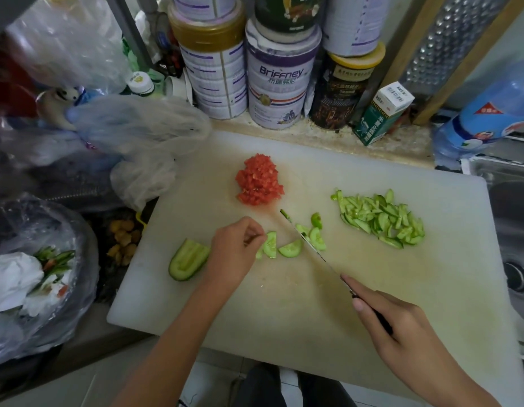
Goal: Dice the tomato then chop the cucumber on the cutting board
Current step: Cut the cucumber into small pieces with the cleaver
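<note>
Cutting board [313, 304]: diced tomato [259, 180] sitting far-centre, chopped cucumber [378, 220] lying right. Left hand [234, 251] is pinching the cucumber slices [270, 245] with curled fingers; right hand [401, 327] is gripping the knife [313, 251], blade slanting just right of them. Cucumber half [189, 259] is waiting beside the left hand (the nearer one).
</note>
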The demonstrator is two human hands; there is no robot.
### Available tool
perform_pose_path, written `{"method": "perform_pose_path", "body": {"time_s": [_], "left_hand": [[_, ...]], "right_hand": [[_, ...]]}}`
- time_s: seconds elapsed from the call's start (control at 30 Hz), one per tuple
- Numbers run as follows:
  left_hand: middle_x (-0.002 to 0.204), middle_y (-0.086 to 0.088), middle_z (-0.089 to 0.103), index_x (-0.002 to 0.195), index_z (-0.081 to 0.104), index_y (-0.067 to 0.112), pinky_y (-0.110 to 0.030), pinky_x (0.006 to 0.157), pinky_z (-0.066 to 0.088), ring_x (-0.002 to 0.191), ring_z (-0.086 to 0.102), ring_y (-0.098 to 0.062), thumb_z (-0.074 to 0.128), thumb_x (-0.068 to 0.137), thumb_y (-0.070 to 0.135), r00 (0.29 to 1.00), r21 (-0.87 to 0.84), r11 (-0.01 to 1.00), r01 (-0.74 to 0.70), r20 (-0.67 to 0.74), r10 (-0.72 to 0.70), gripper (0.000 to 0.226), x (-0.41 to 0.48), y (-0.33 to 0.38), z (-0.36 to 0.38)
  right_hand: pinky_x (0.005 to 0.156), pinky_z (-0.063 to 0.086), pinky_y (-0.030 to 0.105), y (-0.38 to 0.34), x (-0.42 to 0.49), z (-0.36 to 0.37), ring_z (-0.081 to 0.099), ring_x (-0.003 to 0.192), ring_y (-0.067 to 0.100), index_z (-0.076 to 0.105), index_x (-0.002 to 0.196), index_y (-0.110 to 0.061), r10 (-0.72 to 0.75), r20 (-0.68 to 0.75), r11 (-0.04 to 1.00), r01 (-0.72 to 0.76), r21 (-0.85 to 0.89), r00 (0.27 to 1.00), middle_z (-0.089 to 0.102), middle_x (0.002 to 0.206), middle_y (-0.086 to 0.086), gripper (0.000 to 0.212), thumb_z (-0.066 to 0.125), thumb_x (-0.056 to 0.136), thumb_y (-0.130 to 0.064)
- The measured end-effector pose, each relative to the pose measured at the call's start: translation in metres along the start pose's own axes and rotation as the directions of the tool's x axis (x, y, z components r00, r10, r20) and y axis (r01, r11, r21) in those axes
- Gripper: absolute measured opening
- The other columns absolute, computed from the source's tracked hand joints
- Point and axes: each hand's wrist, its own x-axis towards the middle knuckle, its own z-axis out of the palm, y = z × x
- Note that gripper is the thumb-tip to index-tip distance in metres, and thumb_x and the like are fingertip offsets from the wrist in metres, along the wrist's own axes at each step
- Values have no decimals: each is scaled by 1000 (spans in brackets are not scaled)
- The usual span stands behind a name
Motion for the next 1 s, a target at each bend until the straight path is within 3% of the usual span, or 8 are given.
{"method": "perform_pose_path", "body": {"time_s": [0.1, 0.2, 0.3, 0.37, 0.47, 0.8, 0.9, 1.0], "left_hand": [[79, 0, 71, 79, 69, 12, -12, 70, 48, 64, 59, 10, 76, 79, 4, 996, -68, 994, 83, -29, -85, 11, 12, -5, 26], [85, 0, 68, 83, 70, 12, -34, 76, 52, 77, 63, -14, 74, 79, 8, 996, 104, 993, -47, -71, 55, 7, 8, -13, 38], [101, -4, 64, 98, 70, 8, -30, 85, 45, 92, 60, -23, 65, 84, 24, 983, 264, 959, -102, -123, 138, 22, -2, -14, 40], [104, -5, 61, 107, 69, 6, -33, 84, 47, 93, 60, -23, 59, 89, 35, 983, 293, 955, -37, -160, 88, 36, -11, -14, 39], [100, -2, 57, 108, 71, 11, -31, 79, 48, 87, 59, -20, 69, 87, 32, 987, 310, 946, 94, -154, -48, 30, -18, -8, 41], [92, 1, 64, 92, 66, 21, -29, 79, 50, 80, 60, -13, 78, 77, 13, 973, 200, 953, 229, -89, -215, 20, -6, 13, 45], [77, 10, 65, 85, 64, 24, -29, 74, 53, 75, 63, -10, 80, 76, 12, 955, 114, 952, 283, -132, -267, 21, -14, 13, 44], [76, 10, 69, 83, 68, 26, -16, 69, 51, 71, 65, -4, 82, 74, 10, 936, -37, 955, 295, -189, -297, 23, -18, 18, 42]], "right_hand": [[57, 40, 12, 14, -3, -2, 51, 58, -1, 46, 135, -47, -10, 0, 1000, 10, 23, 1000, 58, 69, -10, 41, 38, 94, -51], [55, 43, 12, 29, -4, -6, 52, 58, -1, 44, 135, -47, -6, -4, 999, 7, 47, 1000, 55, 68, -14, 42, 35, 95, -57], [53, 39, 9, 41, -4, -10, 46, 54, -2, 46, 134, -45, -25, -9, 998, 25, 55, 1000, 50, 65, -14, 42, 35, 96, -56], [54, 40, 9, 48, -3, -13, 48, 55, -1, 47, 134, -45, -31, 6, 997, 31, 65, 999, 59, 69, -8, 42, 35, 95, -56], [54, 42, 10, 58, 1, -17, 50, 56, 0, 47, 133, -46, -35, 28, 997, 33, 75, 999, 61, 72, -6, 42, 34, 95, -58], [55, 39, 9, 73, 13, -29, 48, 55, -2, 46, 134, -46, -89, 58, 992, 83, 98, 994, 54, 68, -14, 43, 33, 95, -59], [57, 42, 11, 80, 11, -35, 54, 59, -1, 44, 134, -47, -100, 57, 991, 94, 99, 993, 63, 74, -7, 43, 32, 95, -60], [61, 46, 14, 85, 8, -40, 63, 66, 7, 45, 132, -49, -79, 40, 992, 75, 106, 996, 69, 86, 3, 44, 32, 93, -63]]}}
